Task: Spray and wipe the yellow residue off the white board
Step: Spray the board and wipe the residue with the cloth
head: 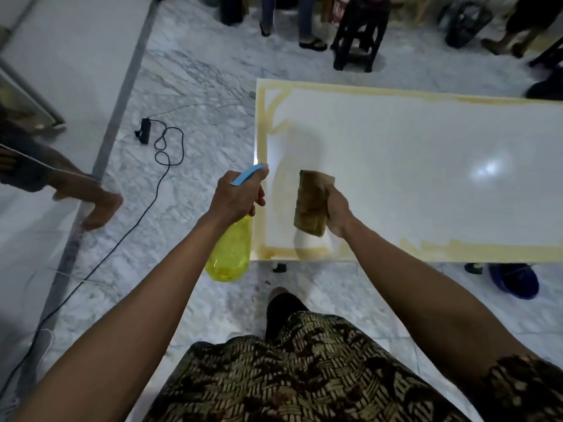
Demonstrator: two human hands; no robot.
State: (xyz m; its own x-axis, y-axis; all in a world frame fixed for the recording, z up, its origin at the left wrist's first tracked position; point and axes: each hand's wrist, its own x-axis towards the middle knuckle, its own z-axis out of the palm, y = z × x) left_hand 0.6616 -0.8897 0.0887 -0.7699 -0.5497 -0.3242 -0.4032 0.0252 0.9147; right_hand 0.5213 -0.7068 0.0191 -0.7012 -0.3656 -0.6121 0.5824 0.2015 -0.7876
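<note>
Gripping spray bottle [229,254] and cloth [311,205]

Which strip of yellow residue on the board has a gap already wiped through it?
The near strip, along the white board's edge closest to the person: a white patch breaks it just below the cloth. The far and left strips run unbroken.

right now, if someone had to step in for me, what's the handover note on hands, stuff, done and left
Left hand: grip shut on the yellow spray bottle, held beside the board's left edge.
Right hand: grip shut on the brown cloth, over the white board near its front left corner.
Done: a patch of the front edge by the cloth looks wiped.
Left: the yellow residue along the far, left and front edges.
</note>
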